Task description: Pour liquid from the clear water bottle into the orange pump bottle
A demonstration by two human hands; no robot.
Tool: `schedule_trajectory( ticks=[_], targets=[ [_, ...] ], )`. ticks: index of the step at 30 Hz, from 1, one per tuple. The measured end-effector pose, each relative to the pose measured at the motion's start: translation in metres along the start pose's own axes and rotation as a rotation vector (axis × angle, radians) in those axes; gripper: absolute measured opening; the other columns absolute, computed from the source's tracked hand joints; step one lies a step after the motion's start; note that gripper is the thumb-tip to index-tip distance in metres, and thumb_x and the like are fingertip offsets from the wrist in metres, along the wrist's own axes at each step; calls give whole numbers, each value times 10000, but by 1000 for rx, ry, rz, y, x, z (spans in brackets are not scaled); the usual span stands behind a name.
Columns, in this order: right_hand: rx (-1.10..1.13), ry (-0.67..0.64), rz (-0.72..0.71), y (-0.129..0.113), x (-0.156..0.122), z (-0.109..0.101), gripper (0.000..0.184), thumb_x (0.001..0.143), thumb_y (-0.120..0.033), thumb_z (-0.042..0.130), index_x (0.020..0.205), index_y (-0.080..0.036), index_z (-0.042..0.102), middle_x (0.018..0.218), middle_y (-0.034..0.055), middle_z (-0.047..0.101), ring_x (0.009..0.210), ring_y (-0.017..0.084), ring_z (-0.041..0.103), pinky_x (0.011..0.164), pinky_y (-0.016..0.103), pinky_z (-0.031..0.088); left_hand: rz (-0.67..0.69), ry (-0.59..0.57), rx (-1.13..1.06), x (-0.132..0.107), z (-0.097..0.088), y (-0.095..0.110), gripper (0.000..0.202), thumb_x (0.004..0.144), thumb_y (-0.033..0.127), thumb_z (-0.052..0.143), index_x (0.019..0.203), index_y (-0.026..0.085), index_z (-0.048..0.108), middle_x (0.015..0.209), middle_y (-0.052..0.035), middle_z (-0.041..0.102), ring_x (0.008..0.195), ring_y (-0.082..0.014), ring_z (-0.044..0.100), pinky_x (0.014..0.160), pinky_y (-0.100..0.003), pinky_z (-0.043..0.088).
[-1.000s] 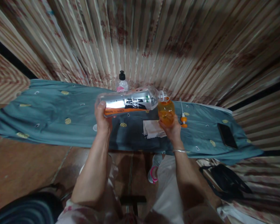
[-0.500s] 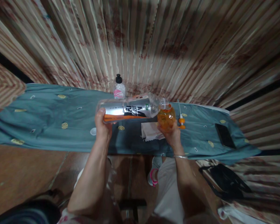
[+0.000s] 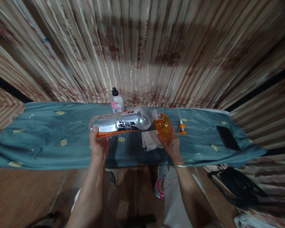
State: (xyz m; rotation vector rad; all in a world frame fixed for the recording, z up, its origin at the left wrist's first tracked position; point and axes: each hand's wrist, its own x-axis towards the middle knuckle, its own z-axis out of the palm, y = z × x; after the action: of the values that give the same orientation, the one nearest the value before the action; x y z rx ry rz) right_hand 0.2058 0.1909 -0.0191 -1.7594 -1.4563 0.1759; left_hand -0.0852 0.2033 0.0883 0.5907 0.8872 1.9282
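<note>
From the head camera, your left hand [image 3: 98,146] has a closed grip round the base end of a large clear plastic bottle with a silver, black and orange label [image 3: 123,122]. The bottle lies almost level, neck pointing away from that grip toward your other hand, with a thin line of orange liquid along its lower side.

Your right hand [image 3: 169,143] is wrapped from below round a small rounded orange translucent bottle [image 3: 163,125], held upright. The big bottle's open mouth sits right at the small one's top, touching or close enough that you can't tell them apart.

Both are held up over a long bench covered in a teal cloth with small yellow motifs [image 3: 49,142]. Just under the right grip, on the cloth, is a folded pale paper napkin [image 3: 150,141]. A bit further out past that grip lies an orange and white pump tube [image 3: 181,124], and well beyond it a black phone [image 3: 227,138] lies flat. Behind the left grip's bottle, up against the striped curtain [image 3: 142,50], stands a small clear bottle with a black cap and pink label [image 3: 116,102].
</note>
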Motion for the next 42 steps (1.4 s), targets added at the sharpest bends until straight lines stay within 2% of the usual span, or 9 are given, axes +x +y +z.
schedule_trajectory(
  ticks=[6,9,16,19,24,28,34,38,42],
  targets=[
    [13,93,-116,-9,-4,3,712,854,-544,656,1425,-144,514,1247,188,731,1114,338,730,961,553,611,-1,15,24,-1,-4,1,495,596,531,811,926,174,717,764,-34,679,625,-152,625,449,-202,427],
    [-5,122,-135,-11,-5,5,712,896,-563,604,1442,-118,497,1263,206,720,1103,335,731,960,567,609,-7,3,39,-1,-5,2,519,592,558,804,923,168,716,778,-39,685,607,-150,612,443,-213,420],
    [-30,108,-179,-7,-5,9,733,892,-538,620,1465,-113,450,1359,237,671,1208,339,687,1020,543,581,16,19,50,-2,-4,6,443,592,556,791,844,202,705,737,-5,670,597,-135,601,424,-187,399],
    [-52,74,-188,-6,-4,7,726,881,-502,647,1460,-112,447,1349,232,681,1227,339,682,1004,517,593,38,12,55,-3,-4,8,418,603,534,789,876,225,721,808,-18,724,613,-138,610,434,-185,404],
    [-53,73,-202,-7,-3,6,728,865,-474,661,1455,-106,448,1332,232,693,1232,370,679,987,563,595,34,22,48,-1,-7,10,425,605,487,788,946,240,742,945,-33,776,657,-145,629,502,-200,453],
    [-42,52,-191,-9,-3,5,703,870,-435,656,1478,-160,436,1337,214,691,1229,359,677,987,580,591,33,48,33,0,-8,9,442,581,495,773,918,212,735,910,-43,774,610,-139,601,514,-223,469],
    [-51,50,-186,-10,-3,5,723,850,-403,670,1482,-158,419,1342,224,685,1231,359,674,998,588,583,46,43,58,-4,-5,12,372,623,480,765,911,247,725,885,-25,773,655,-184,636,600,-294,535],
    [-45,48,-175,-12,-4,5,704,847,-395,674,1460,-133,448,1337,229,685,1229,368,674,1005,601,582,59,22,74,-8,-2,16,448,642,491,773,1008,237,732,936,-58,781,738,-233,684,579,-321,536],
    [-24,43,-156,-15,-4,3,683,859,-397,662,1472,-179,453,1361,215,674,1250,373,659,1027,632,565,74,-10,103,-12,-1,20,431,695,509,743,1030,239,729,883,-61,772,862,-299,723,575,-358,554]
  ],
)
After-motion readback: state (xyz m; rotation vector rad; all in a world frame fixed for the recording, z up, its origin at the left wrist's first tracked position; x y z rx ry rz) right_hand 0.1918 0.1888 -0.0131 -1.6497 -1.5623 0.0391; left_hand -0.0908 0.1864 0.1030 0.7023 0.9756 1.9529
